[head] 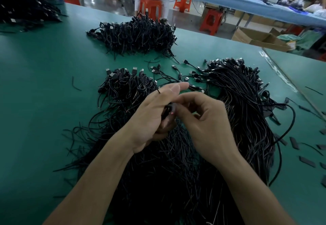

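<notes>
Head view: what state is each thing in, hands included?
coiled black cable: looped, held between both hands.
left hand: grips the coil, index finger extended.
right hand: fingers curled, pinches the coil.
uncoiled cables: lying loose in a long pile.
far cable heap: coiled pieces, piled, untouched.
cardboard box: flaps open.
orange stool: occupied by a seated person.

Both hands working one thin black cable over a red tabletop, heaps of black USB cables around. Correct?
No: the flat tabletop is green, not red; the head view shows it. The rest stands: left hand and right hand hold one thin black cable, heaps of black USB cables around.
</notes>
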{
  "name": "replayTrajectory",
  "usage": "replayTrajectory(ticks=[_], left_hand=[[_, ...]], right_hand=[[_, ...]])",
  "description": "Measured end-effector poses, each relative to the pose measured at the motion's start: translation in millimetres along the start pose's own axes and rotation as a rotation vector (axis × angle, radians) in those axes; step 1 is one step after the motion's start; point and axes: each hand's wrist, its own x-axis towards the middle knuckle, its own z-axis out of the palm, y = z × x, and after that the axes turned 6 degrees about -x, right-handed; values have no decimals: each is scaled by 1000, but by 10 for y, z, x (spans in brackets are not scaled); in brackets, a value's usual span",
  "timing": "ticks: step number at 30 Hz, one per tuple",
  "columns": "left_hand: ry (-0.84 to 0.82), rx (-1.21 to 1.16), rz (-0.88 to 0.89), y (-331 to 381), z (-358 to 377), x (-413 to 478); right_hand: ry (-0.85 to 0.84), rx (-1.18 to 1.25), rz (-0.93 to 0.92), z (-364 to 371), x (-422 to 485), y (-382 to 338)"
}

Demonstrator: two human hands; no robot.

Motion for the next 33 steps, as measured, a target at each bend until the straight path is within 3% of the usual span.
replayTrajectory(ticks=[3, 8, 11, 14, 17, 22, 30, 33], left_hand=[[46, 44, -6, 3, 15, -6], [88, 27, 49, 2, 45, 24], [107, 9, 2, -17, 33, 46], [14, -19, -18, -43, 37, 42], [55, -43, -82, -65, 37, 83], [42, -130, -69, -31, 37, 57], [212, -196, -10, -15, 56, 48], [265, -195, -1, -21, 58, 50]], right_hand=[[-71, -37, -19, -10, -19, -44], [-161, -327, -159, -120, 10, -129], [-246, -329, -182, -181, 25, -165], [-191, -343, -150, -186, 18, -145], [-149, -380, -101, -173, 23, -116], [-249, -334, -134, -154, 8, -115], [29, -350, -133, -70, -38, -14], [24, -428, -133, -34, -64, 5]])
